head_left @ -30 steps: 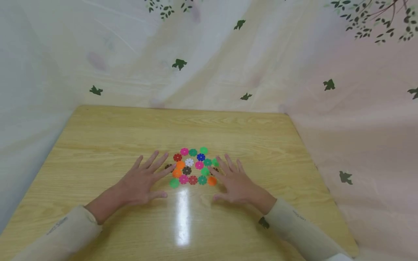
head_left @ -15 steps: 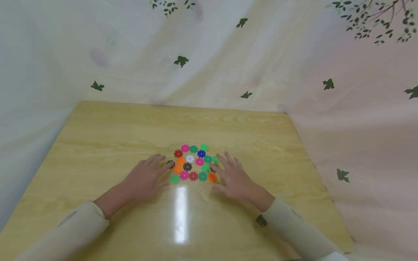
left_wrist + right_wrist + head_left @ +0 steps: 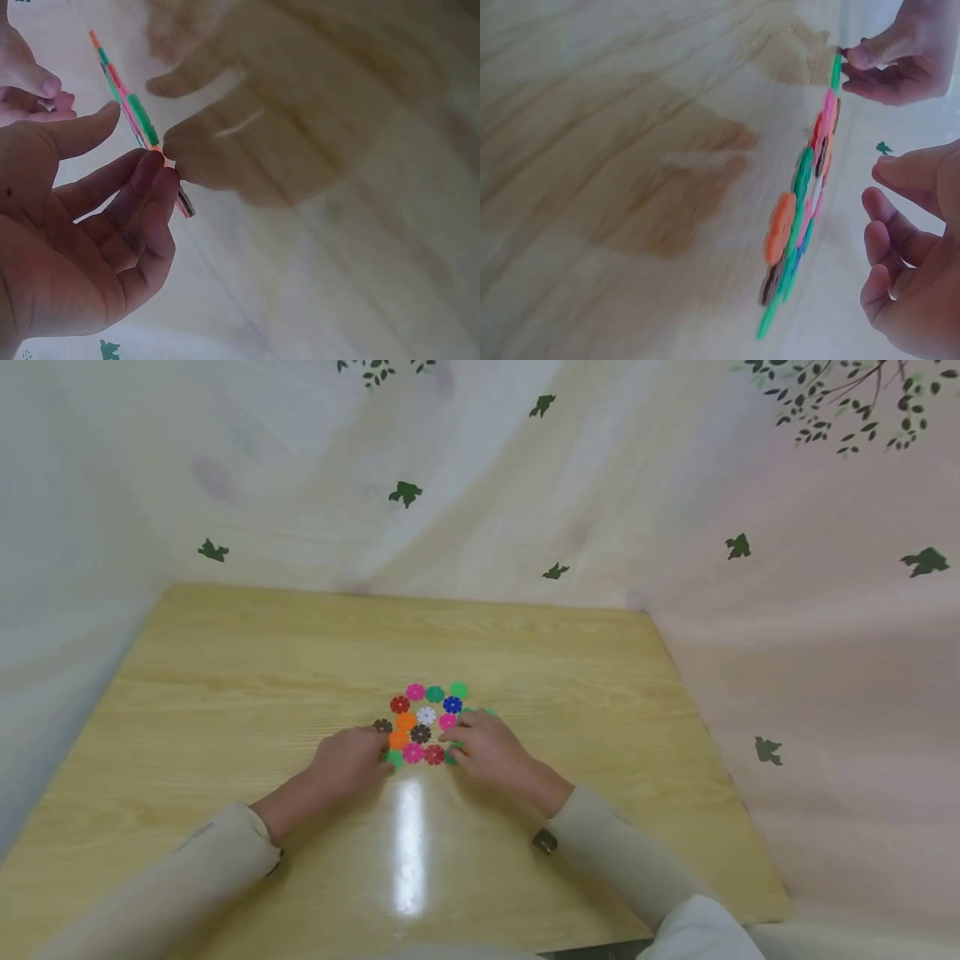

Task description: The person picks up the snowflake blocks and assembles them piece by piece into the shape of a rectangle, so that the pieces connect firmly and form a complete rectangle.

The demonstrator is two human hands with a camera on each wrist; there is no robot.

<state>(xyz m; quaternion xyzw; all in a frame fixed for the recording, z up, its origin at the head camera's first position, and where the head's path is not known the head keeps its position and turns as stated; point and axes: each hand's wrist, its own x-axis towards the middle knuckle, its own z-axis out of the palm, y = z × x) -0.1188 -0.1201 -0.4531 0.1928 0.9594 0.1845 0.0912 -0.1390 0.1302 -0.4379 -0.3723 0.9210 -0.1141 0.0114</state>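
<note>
In the head view, small notched plastic discs of many colours lie flat in a cluster mid-table, a white disc (image 3: 425,716) near its middle. My left hand (image 3: 347,764) is at the cluster's left edge, fingers bent down beside a brown disc (image 3: 382,727) and a light green disc (image 3: 394,759). The left wrist view shows its thumb apart from its curved fingers, whose tips are right at the discs. My right hand (image 3: 491,747) covers part of the cluster's right side. In the right wrist view its fingers are loosely curved, with an orange disc (image 3: 781,229) beyond them.
The wooden table (image 3: 247,652) has a bright light reflection (image 3: 409,852) in front of the discs. A pale cloth backdrop (image 3: 480,477) with leaf and bird shapes stands behind and at both sides.
Both hands, spread beside the discs earlier, have moved inward. Their fingers have bent downward, and my right hand now overlaps the right-hand discs. The head view has shifted slightly.
</note>
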